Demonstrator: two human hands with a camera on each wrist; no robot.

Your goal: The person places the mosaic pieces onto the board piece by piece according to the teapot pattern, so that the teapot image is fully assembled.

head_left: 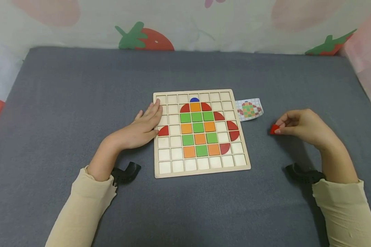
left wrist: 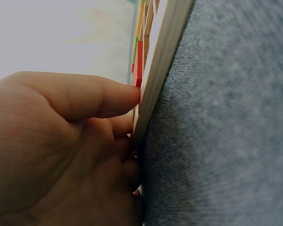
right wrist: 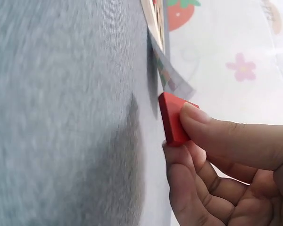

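A wooden grid board (head_left: 204,172) lies on the grey cloth, holding green and orange square tiles, red quarter-round tiles and a blue half-round tile (head_left: 194,100). My left hand (head_left: 139,129) rests along the board's left edge with fingers extended. In the left wrist view, its thumb touches the rim beside a red tile (left wrist: 140,63). Well right of the board, my right hand (head_left: 307,128) pinches a small red wooden tile (right wrist: 174,120) between thumb and fingers, just above the cloth. The fingers partly cover that tile, so its full outline is hidden.
A small paper card (head_left: 249,109) printed with a coloured grid pattern sticks out from the board's right side, its lower edge curled up. Black wrist mounts (head_left: 126,173) sit beside both forearms. Behind the table hangs a pale curtain (head_left: 228,27) with strawberry prints.
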